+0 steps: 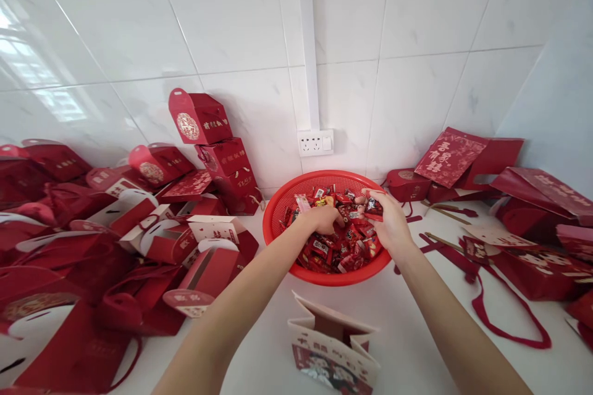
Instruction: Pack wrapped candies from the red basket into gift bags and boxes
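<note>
A round red plastic basket [336, 279] holds many wrapped candies [319, 247], mostly red. My left hand [323, 219] reaches down among them near the basket's middle; its fingertips are partly hidden, and what they touch is too small to tell. At the basket's right rim, my right hand [388, 216] has its fingers closed on a dark red candy packet [373, 207]. In front of the basket, nearer to me, stands an open cream and red paper box [333, 352] with printed figures on its side.
Many red gift boxes [139, 296] crowd the left side, with a stack of boxes [227, 160] against the tiled wall. More boxes [532, 259] lie at the right beside loose red ribbons [514, 315]. A wall socket [315, 143] is behind the basket.
</note>
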`<state>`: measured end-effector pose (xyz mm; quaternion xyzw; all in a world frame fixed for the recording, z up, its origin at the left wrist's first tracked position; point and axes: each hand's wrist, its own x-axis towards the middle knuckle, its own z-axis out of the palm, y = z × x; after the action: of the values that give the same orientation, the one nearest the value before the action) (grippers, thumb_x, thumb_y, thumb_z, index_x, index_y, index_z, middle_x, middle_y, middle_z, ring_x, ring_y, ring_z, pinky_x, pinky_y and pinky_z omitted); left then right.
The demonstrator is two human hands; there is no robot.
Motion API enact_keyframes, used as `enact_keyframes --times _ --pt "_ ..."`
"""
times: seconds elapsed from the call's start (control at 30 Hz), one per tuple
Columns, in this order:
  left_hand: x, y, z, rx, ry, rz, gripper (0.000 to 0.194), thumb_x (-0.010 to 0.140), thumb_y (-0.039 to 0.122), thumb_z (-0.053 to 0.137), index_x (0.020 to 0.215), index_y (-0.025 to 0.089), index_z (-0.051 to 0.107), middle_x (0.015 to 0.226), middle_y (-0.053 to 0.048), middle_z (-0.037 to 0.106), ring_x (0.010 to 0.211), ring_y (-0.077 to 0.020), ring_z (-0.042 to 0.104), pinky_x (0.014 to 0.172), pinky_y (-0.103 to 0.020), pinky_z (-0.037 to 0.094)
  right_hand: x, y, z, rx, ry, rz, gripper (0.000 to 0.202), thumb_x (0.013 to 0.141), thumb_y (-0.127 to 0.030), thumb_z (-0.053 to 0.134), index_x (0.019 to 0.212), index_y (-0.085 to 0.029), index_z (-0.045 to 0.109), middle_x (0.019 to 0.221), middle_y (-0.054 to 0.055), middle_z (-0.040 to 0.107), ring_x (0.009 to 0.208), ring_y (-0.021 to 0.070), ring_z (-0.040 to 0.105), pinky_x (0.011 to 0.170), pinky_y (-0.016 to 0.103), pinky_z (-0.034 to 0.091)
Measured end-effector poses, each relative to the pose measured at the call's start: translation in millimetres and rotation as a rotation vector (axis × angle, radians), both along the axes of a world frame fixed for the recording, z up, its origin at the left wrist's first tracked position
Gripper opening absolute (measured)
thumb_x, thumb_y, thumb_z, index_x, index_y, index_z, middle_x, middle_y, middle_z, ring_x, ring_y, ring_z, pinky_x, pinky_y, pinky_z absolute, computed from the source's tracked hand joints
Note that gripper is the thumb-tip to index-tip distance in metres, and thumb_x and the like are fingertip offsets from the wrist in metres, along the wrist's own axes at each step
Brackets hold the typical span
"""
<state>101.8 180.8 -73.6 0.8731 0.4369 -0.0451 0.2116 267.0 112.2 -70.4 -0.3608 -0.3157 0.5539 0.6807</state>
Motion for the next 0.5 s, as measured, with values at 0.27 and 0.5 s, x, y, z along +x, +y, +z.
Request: enact_keyframes --times 0.27,0.5 --pt "2.5 2.0 -1.9 -0.041 0.062 -0.025 0.045 0.062 0.013 0.076 0.107 0.021 0.080 0.108 -0.009 0.079 0.101 -0.0299 0.070 0.085 -0.030 0.050 -0.2 -1.0 1.3 -0.013 0.003 -0.002 0.026 0.059 -0.034 0.081 0.077 -0.019 0.070 0.067 0.001 0.071 0.051 0.0116 0.057 0.049 0.024 0.048" --pt "1.6 -2.1 2.0 -0.227 0.004 -0.092 0.040 0.062 0.015 0.072 0.100 0.023 0.080 0.096 0.002 0.077 0.088 -0.0191 0.067 0.075 -0.022 0.048 -0.3 -1.0 2.0 -0.013 0.000 -0.008 0.025 0.058 -0.033 0.081 0.076 -0.019 0.070 0.067 0.000 0.072 0.051 0.0115 0.057 0.049 0.024 0.048"
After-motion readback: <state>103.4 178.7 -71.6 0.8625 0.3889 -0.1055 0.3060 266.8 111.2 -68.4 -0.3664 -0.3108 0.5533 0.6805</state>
